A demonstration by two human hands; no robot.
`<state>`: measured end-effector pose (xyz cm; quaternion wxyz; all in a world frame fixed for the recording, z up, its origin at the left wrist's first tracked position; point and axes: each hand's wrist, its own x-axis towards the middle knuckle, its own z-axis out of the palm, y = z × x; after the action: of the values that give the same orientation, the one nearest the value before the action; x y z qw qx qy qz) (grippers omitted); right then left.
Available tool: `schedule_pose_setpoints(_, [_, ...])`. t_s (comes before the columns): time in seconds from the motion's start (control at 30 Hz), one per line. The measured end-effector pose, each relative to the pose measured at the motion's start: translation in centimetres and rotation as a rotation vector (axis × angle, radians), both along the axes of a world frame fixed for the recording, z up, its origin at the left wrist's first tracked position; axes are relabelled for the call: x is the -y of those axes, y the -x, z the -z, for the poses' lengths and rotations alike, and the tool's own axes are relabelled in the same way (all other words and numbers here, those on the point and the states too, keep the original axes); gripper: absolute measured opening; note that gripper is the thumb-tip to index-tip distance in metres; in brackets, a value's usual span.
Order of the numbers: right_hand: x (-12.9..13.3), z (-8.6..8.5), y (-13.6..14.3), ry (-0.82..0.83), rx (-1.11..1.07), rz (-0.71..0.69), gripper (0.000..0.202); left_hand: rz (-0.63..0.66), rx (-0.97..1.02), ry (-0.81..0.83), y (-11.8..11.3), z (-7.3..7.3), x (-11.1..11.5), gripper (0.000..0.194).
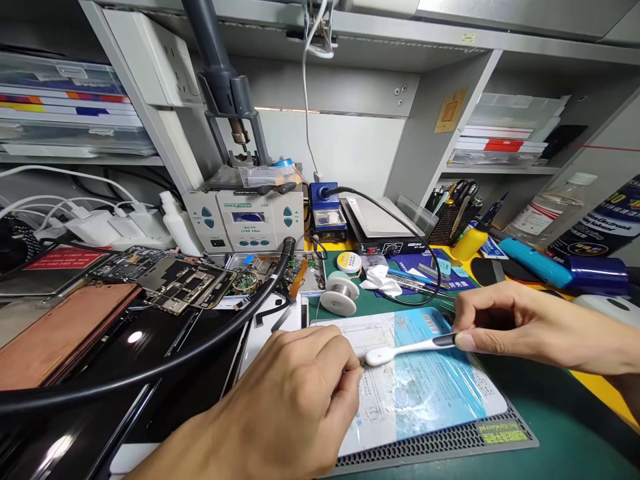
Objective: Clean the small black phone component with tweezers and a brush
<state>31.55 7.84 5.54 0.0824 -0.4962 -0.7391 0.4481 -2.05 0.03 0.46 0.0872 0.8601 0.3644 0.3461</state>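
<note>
My right hand (515, 327) pinches the dark end of a toothbrush (415, 347) between thumb and fingers. The white brush head points left, its smooth back facing up and its bristles hidden. Close to the head, the fingers of my left hand (305, 393) are bent together around something small that I cannot make out; only a tiny dark bit shows at the fingertips. Both hands are over a plastic-wrapped white and blue sheet (430, 393) with printed text. Beneath that sheet lies a grey mat with a honeycomb-patterned edge (450, 441).
Behind the sheet stand a solder spool (339, 295), a round tin (349, 262) and crumpled white tissue (383, 280). A thick black hose (200, 363) crosses the left side, over dark phone panels. Circuit boards (175, 283), a rework station (245, 220) and bottles (470, 242) line the back.
</note>
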Motion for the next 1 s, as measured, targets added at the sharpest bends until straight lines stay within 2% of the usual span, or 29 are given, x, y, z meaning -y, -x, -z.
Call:
schedule_pose_setpoints(0.17, [-0.4, -0.8, -1.4, -0.014, 0.026, 0.045, 0.055, -0.021, 0.017, 0.000, -0.1, 0.1, 0.1, 0.023])
schedule_pose_setpoints(0.5, [1.0, -0.4, 1.0, 0.011, -0.042, 0.098, 0.054, -0.209, 0.114, -0.028, -1.7, 0.7, 0.5, 0.020])
schedule_pose_setpoints(0.6, [1.4, -0.3, 0.5, 0.026, -0.034, 0.117, 0.055, -0.227, 0.127, -0.051, -1.7, 0.9, 0.6, 0.019])
schedule_pose_setpoints(0.73, [2.3, 0.5, 0.4, 0.069, -0.050, 0.083, 0.044, -0.228, 0.118, -0.060, -1.8, 1.0, 0.4, 0.020])
schedule_pose_setpoints(0.87, [3.2, 1.1, 1.6, 0.141, -0.085, 0.081, 0.040, -0.236, 0.094, -0.052, -1.9, 0.9, 0.2, 0.021])
schedule_pose_setpoints(1.0, [3.6, 1.1, 2.9, 0.113, -0.059, 0.102, 0.041, -0.241, 0.081, -0.037, -1.7, 0.6, 0.4, 0.023])
